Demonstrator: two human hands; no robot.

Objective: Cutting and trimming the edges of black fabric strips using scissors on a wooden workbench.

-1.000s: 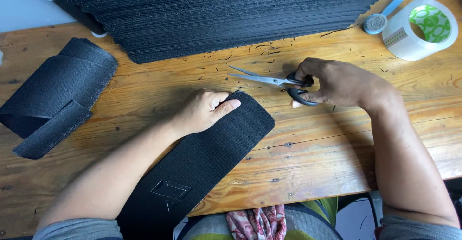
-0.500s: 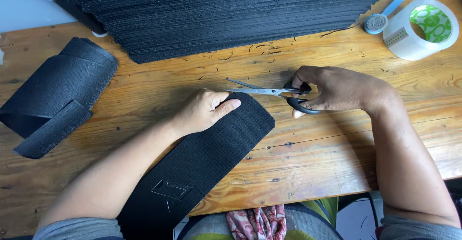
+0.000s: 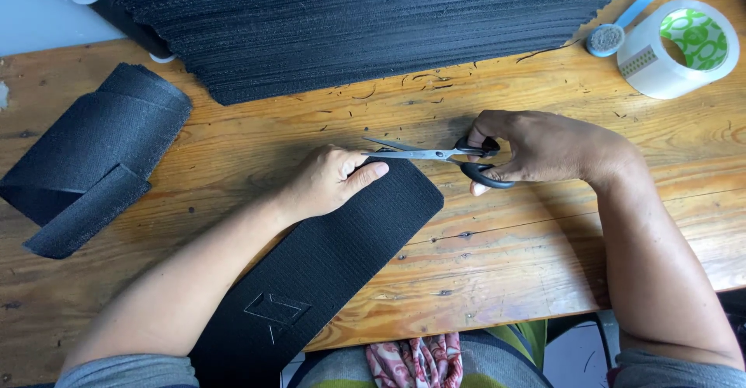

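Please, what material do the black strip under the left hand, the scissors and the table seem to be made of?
The black strip looks like woven elastic or webbing: matte, with a fine ribbed texture. The scissors in the right hand show bright, shiny blades, probably steel, and glossy black handles, likely plastic. The table is wood: orange-brown planks with visible grain, seams and scratches.

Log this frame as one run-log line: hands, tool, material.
left hand: flat on black fabric strip | right hand: holds scissors, blades open at strip's top edge | surface: wooden table
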